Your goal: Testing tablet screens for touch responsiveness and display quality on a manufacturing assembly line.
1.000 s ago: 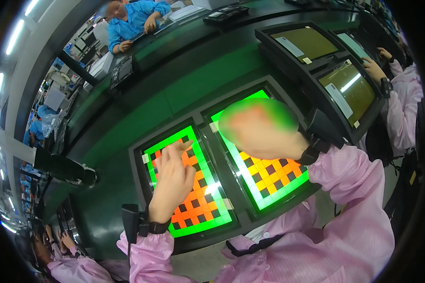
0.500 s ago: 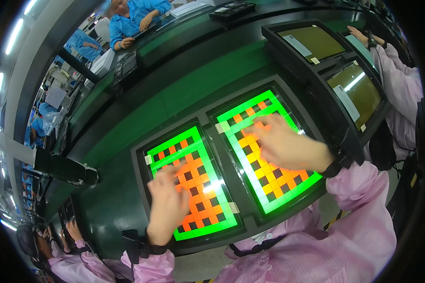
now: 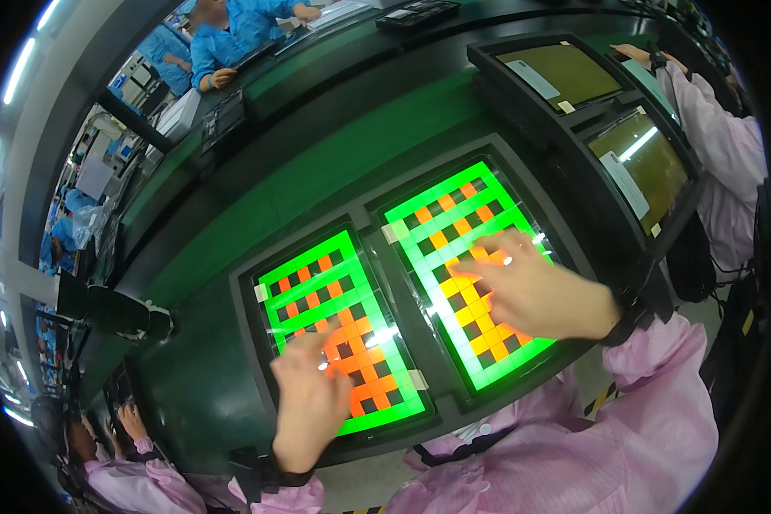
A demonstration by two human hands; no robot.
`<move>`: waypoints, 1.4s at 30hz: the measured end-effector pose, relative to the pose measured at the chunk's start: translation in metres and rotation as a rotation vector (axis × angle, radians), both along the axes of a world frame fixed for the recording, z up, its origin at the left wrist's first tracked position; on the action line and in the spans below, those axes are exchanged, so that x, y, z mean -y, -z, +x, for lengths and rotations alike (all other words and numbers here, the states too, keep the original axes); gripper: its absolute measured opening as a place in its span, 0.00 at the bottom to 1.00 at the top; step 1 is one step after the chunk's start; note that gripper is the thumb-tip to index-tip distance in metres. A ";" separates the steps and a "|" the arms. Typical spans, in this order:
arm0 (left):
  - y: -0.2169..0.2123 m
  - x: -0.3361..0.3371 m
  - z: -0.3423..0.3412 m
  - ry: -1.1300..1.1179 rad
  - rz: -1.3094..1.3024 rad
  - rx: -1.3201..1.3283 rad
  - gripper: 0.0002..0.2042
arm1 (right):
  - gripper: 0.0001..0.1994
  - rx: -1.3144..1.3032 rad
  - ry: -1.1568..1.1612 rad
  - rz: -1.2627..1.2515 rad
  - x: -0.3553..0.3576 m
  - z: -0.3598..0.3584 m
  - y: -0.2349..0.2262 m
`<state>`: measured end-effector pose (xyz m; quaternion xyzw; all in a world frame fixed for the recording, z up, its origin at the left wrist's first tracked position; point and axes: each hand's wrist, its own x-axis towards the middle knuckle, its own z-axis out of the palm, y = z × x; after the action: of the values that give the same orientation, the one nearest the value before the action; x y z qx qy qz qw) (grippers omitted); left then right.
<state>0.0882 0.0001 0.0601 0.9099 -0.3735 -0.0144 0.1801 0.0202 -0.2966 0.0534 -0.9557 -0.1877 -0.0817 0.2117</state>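
Note:
Two lit touch screens lie side by side in a dark tray (image 3: 421,330) before me. The left screen (image 3: 361,301) shows green borders, green cross rows and orange and black squares. On the right screen (image 3: 437,255) the squares run from orange to yellow, also framed in green. My left hand (image 3: 311,394) is over the lower left of the left screen, slightly blurred, fingers extended onto or just above the glass. Over the middle of the right screen is my right hand (image 3: 535,294), its fingers spread and fingertips at the glass. Neither hand holds anything.
At the right, another dark tray (image 3: 578,128) holds unlit screens with pale labels, beside a person in a pink sleeve (image 3: 715,128). A black cylinder (image 3: 116,310) juts in at left. Across the green bench (image 3: 317,158) sits a person in blue (image 3: 231,43).
Both hands have moved down their screens, toward me. Each screen now shows another green row across, with the pattern squares above it uncovered. The view has shifted slightly.

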 end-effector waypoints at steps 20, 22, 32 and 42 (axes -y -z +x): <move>0.000 -0.020 -0.047 -0.134 0.044 -0.057 0.28 | 0.21 -0.131 0.123 -0.119 0.001 -0.047 -0.006; 0.008 -0.051 -0.052 -0.324 0.098 0.046 0.27 | 0.19 -0.081 0.299 -0.087 0.021 -0.063 -0.008; 0.008 -0.001 -0.066 0.075 0.003 -0.061 0.27 | 0.22 -0.012 -0.081 -0.086 -0.019 -0.065 0.000; -0.002 -0.064 -0.068 -0.406 0.012 0.050 0.20 | 0.24 -0.149 0.357 -0.044 0.025 -0.086 -0.007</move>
<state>0.0201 0.0639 0.0617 0.9676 -0.1867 0.0427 0.1646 -0.0660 -0.3218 0.0605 -0.9815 -0.0007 -0.0429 0.1865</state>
